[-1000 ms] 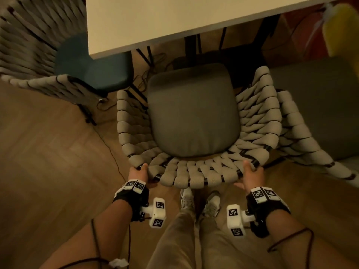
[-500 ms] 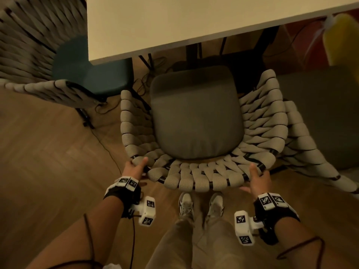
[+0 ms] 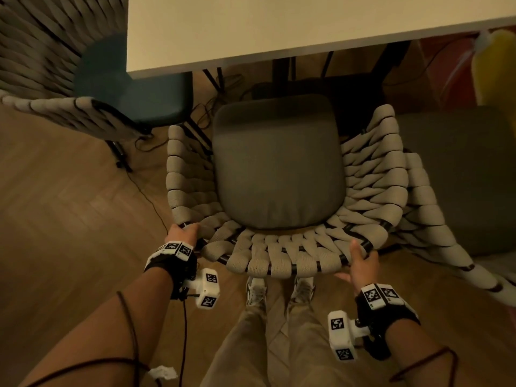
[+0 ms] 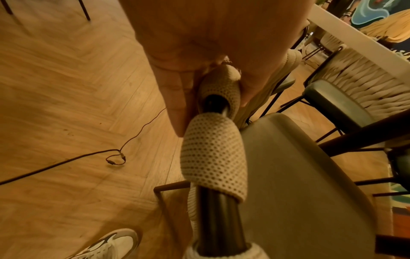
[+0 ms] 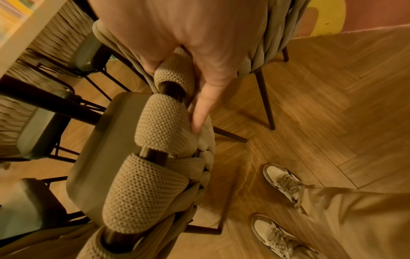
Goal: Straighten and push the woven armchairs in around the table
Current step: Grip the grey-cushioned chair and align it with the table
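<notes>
A woven armchair (image 3: 282, 261) with a grey seat cushion (image 3: 279, 166) stands in front of me, its seat facing the white table (image 3: 279, 26). The cushion's front edge lies just short of the table edge. My left hand (image 3: 183, 233) grips the left end of the woven back rim (image 4: 213, 154), thumb and fingers on either side. At the right end of the rim (image 5: 159, 126) my right hand (image 3: 361, 261) holds on, thumb on top. The hands show close up in the wrist views as left hand (image 4: 199, 52) and right hand (image 5: 188, 35).
A second woven armchair with a teal cushion (image 3: 134, 88) sits at the table's left corner. A third armchair (image 3: 424, 208) presses against the right side of mine. A thin cable (image 3: 145, 191) trails over the wooden floor. My shoes (image 3: 255, 291) stand just behind the chair.
The chair's back has turned slightly, its left end moving away from me and its right end coming nearer. Both hands kept their hold on the rim.
</notes>
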The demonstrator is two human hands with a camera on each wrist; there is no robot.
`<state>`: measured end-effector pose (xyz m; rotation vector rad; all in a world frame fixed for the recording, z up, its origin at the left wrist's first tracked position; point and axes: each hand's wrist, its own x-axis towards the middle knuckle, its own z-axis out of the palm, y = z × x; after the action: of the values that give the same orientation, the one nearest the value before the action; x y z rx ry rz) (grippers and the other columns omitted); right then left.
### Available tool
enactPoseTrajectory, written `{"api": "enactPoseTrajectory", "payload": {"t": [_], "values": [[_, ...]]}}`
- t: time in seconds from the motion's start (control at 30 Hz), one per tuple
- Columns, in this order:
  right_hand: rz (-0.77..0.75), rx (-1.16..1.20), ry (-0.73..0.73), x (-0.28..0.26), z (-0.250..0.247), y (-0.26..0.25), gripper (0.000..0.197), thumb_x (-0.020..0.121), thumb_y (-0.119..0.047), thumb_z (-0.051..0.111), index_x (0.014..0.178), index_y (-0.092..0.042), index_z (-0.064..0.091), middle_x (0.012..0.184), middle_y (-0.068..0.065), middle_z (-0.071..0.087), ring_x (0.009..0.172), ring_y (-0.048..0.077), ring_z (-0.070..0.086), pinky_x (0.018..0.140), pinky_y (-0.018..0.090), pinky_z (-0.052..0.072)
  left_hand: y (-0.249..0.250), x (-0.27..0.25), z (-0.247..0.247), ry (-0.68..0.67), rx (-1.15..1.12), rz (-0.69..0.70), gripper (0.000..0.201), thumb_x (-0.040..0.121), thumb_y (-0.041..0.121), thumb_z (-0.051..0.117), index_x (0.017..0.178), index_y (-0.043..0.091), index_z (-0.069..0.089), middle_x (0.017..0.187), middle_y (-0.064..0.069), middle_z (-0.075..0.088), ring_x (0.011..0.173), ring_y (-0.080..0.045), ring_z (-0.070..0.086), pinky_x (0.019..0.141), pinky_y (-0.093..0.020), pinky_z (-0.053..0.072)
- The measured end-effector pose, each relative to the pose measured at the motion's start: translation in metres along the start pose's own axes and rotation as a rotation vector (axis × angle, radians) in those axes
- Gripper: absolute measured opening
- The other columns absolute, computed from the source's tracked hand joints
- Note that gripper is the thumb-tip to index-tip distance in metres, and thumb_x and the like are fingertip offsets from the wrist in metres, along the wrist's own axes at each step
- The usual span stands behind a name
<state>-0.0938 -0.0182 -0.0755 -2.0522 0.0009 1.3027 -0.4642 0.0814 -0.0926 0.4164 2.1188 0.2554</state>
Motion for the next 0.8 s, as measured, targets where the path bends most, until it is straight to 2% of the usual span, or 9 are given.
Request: {"api": "enactPoseTrajectory", "payload": {"t": [0.2,0.3,0.37,0.47,0.5,0.63,0.73,0.8], "values": [[0.003,-0.004,0.007,0.002,-0.002,-0.001,0.043,0.096,-0.034,0.051,0.134,-0.018,0.04,0.139,0.02,0.049,0.12,0.042,0.054,0.077,0.054,0.056,-0.01,0.027,0.005,-0.019,-0.037,-0.041,0.076,0.044,0.051,0.066,0.112,0.023,0.05,0.098,-0.014,0.066,0.082,-0.043,0.069,0.071,-0.059,0.057],[-0.007,-0.016,0.012,0.003,-0.003,0.0,0.04,0.096,-0.034,0.051,0.131,-0.018,0.043,0.137,0.019,0.051,0.118,0.041,0.055,0.073,0.051,0.057,-0.019,0.046,0.008,-0.011,-0.048,-0.05,0.074,0.04,0.053,0.065,0.106,0.025,0.049,0.098,-0.015,0.065,0.083,-0.044,0.068,0.072,-0.059,0.057],[-0.015,-0.022,0.017,0.003,-0.004,0.0,0.04,0.096,-0.035,0.052,0.131,-0.017,0.044,0.136,0.019,0.052,0.117,0.04,0.056,0.07,0.048,0.057,-0.012,0.028,0.008,-0.011,-0.048,-0.048,0.071,0.044,0.05,0.066,0.107,0.023,0.05,0.099,-0.016,0.065,0.083,-0.044,0.068,0.072,-0.06,0.056],[-0.027,-0.033,0.038,0.001,-0.006,-0.002,0.045,0.096,-0.034,0.052,0.136,-0.015,0.043,0.138,0.018,0.049,0.12,0.04,0.054,0.071,0.045,0.056,0.002,-0.008,0.007,-0.027,-0.065,-0.028,0.051,0.063,0.039,0.065,0.108,0.02,0.049,0.094,-0.016,0.065,0.082,-0.042,0.068,0.07,-0.062,0.056],[-0.032,-0.038,0.044,0.001,-0.008,-0.003,0.045,0.096,-0.033,0.051,0.137,-0.014,0.043,0.139,0.019,0.048,0.121,0.041,0.053,0.072,0.046,0.056,0.002,-0.011,0.008,-0.033,-0.068,-0.025,0.049,0.065,0.038,0.064,0.108,0.019,0.049,0.092,-0.015,0.065,0.081,-0.041,0.069,0.071,-0.062,0.056],[-0.027,-0.051,0.046,0.001,-0.009,-0.003,0.042,0.096,-0.035,0.051,0.133,-0.017,0.044,0.139,0.018,0.048,0.121,0.04,0.053,0.074,0.047,0.057,-0.007,0.005,0.011,-0.036,-0.067,-0.025,0.064,0.056,0.043,0.066,0.114,0.018,0.053,0.094,-0.015,0.067,0.078,-0.041,0.07,0.068,-0.062,0.056],[-0.021,-0.062,0.046,0.003,-0.009,-0.002,0.041,0.095,-0.038,0.051,0.13,-0.018,0.044,0.138,0.018,0.049,0.12,0.04,0.054,0.073,0.048,0.057,-0.003,-0.002,0.01,-0.031,-0.09,-0.03,0.064,0.059,0.04,0.067,0.118,0.019,0.054,0.096,-0.015,0.067,0.08,-0.041,0.069,0.067,-0.064,0.056],[-0.015,-0.066,0.042,0.004,-0.009,-0.001,0.04,0.095,-0.038,0.051,0.13,-0.019,0.044,0.138,0.018,0.049,0.119,0.041,0.055,0.073,0.048,0.057,0.001,-0.011,0.009,-0.048,-0.096,-0.026,0.062,0.065,0.038,0.067,0.122,0.019,0.052,0.098,-0.015,0.066,0.081,-0.04,0.069,0.067,-0.064,0.055]]}}
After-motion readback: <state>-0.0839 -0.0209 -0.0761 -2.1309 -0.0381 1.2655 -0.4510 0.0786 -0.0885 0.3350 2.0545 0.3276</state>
